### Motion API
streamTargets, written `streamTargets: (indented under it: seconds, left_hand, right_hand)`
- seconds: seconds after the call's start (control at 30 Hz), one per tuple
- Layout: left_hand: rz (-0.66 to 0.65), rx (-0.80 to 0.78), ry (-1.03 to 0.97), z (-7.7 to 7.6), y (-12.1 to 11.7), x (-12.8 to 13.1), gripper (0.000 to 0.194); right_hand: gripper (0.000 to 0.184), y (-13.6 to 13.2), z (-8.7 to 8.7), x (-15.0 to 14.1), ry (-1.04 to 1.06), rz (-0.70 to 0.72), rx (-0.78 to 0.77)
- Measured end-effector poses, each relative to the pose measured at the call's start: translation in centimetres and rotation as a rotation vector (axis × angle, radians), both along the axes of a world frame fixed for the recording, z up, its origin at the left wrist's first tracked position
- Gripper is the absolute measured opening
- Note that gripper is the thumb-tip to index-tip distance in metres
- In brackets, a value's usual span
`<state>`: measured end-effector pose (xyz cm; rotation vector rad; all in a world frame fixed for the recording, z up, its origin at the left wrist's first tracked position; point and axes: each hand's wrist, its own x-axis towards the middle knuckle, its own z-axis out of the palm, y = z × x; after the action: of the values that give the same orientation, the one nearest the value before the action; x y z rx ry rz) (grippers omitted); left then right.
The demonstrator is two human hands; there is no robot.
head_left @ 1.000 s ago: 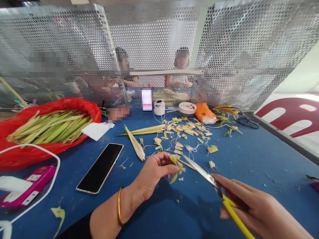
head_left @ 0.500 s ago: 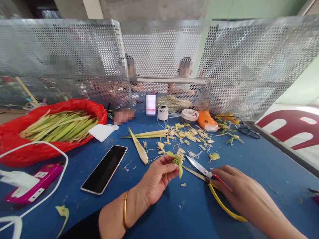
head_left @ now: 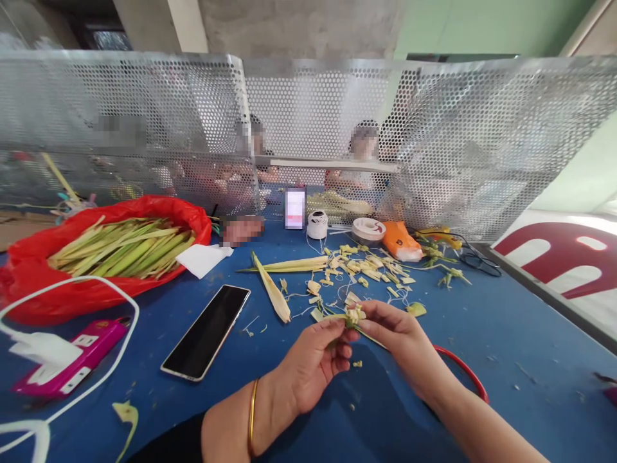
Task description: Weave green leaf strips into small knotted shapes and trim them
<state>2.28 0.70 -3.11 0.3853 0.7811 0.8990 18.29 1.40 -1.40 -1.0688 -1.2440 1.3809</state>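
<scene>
Leaf bundle (head_left: 355,314) was pinched by left hand (head_left: 315,360) and right hand (head_left: 402,331), fingers narrowed; it was held between fingertips, neither hand nearer, long axis unclear; red handle (head_left: 468,365) was seen right, grip undetermined

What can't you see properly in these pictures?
In the head view:
Parts of the leafy piece: covered by the left hand and right hand.
Rest of the red handle: hidden by the right arm.
Writing on the lit screen: blurred.
Purplish thing: cut off by the right edge.
</scene>
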Motion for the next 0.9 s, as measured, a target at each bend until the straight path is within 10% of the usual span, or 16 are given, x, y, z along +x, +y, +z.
streamTargets:
  seconds: [0.2, 0.43, 0.67, 0.9]
  left_hand:
    - [-0.070, 0.113, 0.101, 0.1, 0.1, -0.1, 0.023]
    - [0.206, 0.327, 0.414, 0.9, 0.2, 0.2, 0.028]
    - [-0.033, 0.312, 0.441, 0.2, -0.3, 0.5, 0.033]
    - [0.003, 0.319, 0.562, 0.2, 0.3, 0.2, 0.029]
  right_hand:
    - [0.029, -0.3, -0.7, 0.2, 0.012, -0.020, 0.033]
    - [0.037, -0.4, -1.2, 0.8, 0.071, -0.079, -0.106]
    - [0.032, -0.7, -1.7, -0.2, 0.100, -0.029, -0.182]
    - [0.032, 0.0, -1.3, 1.1, -0.011, 0.147, -0.259]
